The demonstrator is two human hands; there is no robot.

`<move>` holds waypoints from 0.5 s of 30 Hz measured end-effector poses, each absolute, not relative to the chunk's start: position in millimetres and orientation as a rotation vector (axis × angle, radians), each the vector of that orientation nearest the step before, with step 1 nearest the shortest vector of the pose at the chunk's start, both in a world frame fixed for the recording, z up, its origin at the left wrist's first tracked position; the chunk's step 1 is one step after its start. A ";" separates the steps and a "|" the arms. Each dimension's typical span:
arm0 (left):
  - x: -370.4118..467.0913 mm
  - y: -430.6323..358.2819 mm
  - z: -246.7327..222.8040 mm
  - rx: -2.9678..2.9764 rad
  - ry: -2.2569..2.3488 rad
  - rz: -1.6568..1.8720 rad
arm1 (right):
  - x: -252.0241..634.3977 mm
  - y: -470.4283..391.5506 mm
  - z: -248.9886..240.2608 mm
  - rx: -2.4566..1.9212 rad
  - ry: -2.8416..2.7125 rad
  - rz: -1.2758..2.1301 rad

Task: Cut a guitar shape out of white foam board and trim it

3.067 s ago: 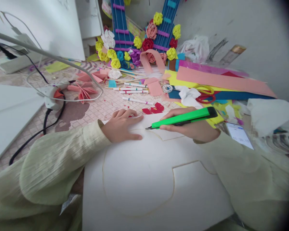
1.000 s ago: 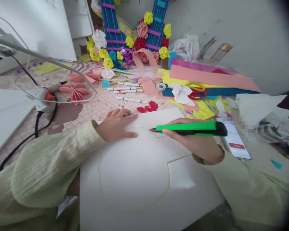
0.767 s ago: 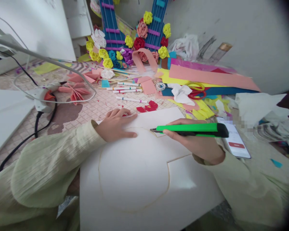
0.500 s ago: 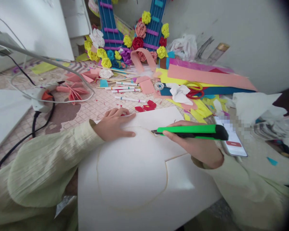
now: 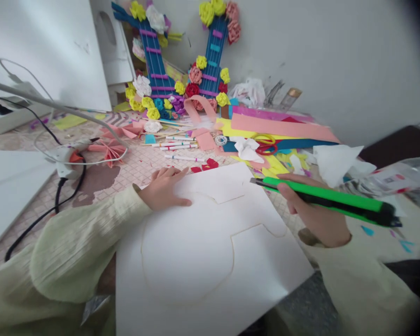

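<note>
A white board [image 5: 189,261] lies over the front of the table, marked with a thin brownish outline of a rounded body and a neck-like part. On its upper left edge rests my left hand [image 5: 166,189], flat, with thumb and fingers apart. My right hand [image 5: 310,212] is closed around a green and black utility knife [image 5: 332,198]. The knife's blade points left and sits above the board's upper right edge, seemingly clear of the surface. Part of the right-hand fingers is hidden behind the handle.
Behind the board lie red paper petals [image 5: 210,164], markers [image 5: 182,145], scissors [image 5: 266,144] and coloured paper strips [image 5: 283,126]. Blue paper guitars [image 5: 157,70] with paper flowers lean at the wall. A power strip [image 5: 66,158] with cables is at left, a clear plastic packet [image 5: 399,175] at right.
My right hand has carried the utility knife to the right, off the outline near the board's upper middle. My left hand stays pressed on the board. The view has tilted upward.
</note>
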State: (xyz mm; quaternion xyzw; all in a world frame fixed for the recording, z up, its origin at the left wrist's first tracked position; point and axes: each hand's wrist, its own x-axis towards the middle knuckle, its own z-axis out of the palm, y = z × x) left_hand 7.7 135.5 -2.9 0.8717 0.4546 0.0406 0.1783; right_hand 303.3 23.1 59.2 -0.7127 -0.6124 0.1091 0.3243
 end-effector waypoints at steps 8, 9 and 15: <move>1.3 139.8 40.1 2.410 1.377 0.079 | 368.9 8.5 20.3 -1.794 -1.666 0.325; -1.0 140.2 46.3 2.396 1.380 0.096 | 377.3 12.2 14.9 -1.728 -1.828 0.279; -22.9 132.7 75.7 2.308 1.468 0.216 | 399.5 51.5 -17.1 -1.680 -2.187 -0.020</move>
